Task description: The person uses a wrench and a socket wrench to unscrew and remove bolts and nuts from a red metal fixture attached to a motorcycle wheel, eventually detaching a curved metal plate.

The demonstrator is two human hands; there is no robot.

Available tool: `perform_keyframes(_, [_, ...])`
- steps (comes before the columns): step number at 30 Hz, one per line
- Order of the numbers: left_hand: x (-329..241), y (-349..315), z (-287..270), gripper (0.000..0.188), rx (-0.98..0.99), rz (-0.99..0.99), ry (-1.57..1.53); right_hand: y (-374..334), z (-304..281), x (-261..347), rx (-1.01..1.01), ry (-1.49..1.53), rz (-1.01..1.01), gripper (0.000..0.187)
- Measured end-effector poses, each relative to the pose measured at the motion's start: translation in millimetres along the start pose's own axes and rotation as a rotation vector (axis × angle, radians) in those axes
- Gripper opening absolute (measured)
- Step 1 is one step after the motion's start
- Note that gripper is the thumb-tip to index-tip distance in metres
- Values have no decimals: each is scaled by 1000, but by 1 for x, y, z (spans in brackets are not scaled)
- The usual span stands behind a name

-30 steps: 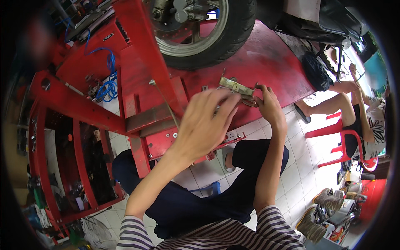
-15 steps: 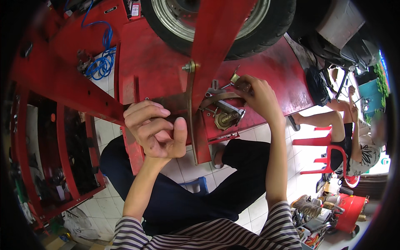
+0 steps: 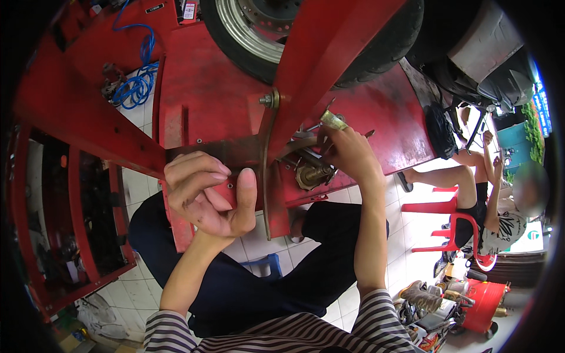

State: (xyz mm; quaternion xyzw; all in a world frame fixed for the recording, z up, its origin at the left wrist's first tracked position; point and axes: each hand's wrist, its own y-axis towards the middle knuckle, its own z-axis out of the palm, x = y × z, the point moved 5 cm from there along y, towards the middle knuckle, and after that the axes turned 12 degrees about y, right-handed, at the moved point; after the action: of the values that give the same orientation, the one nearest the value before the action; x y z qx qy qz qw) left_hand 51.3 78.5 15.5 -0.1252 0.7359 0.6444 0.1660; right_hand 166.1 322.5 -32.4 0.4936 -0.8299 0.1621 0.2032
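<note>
My left hand [image 3: 212,197] is beside the red upright bar [image 3: 292,100], palm turned up. Its fingers are half curled and the thumb stands apart, with nothing visible between them. On the far side of the bar, my right hand [image 3: 355,154] is closed around the end of a curved brown strip [image 3: 301,144]; its fingertips are partly hidden. Close below that hand lies a brass-coloured round metal part [image 3: 312,176] with a shaft, partly covered by it. A yellowish metal bracket [image 3: 333,121] shows just above the fingers.
A wheel with a black tyre [image 3: 382,50] lies on the red platform [image 3: 218,59]. A bolt [image 3: 268,100] sticks out of the upright. Blue hose [image 3: 134,88] is coiled at far left. Another person sits on a red chair [image 3: 453,217] at right, near a red drum [image 3: 485,306].
My right hand has moved in toward the upright and now covers more of the round metal part. The left thumb has swung farther from its fingers. The whole view has shifted slightly.
</note>
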Motion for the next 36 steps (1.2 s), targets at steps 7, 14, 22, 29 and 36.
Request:
perform_keyframes(7, [-4,-3,8,41,46,-24,0,7,1,-9,-40,1,-12,39])
perform_keyframes(14, [-5,-3,9,41,72,-7,25,4,6,-13,-4,1,10,49])
perform_keyframes(22, [0,-6,10,40,67,-51,15,-2,-6,8,-25,-29,124,58])
perform_keyframes(29, [-1,-3,15,38,105,-53,33,-5,6,-5,9,-84,89,58])
perform_keyframes(36, [1,-5,16,38,111,-56,27,-1,5,5,19,-114,80,55])
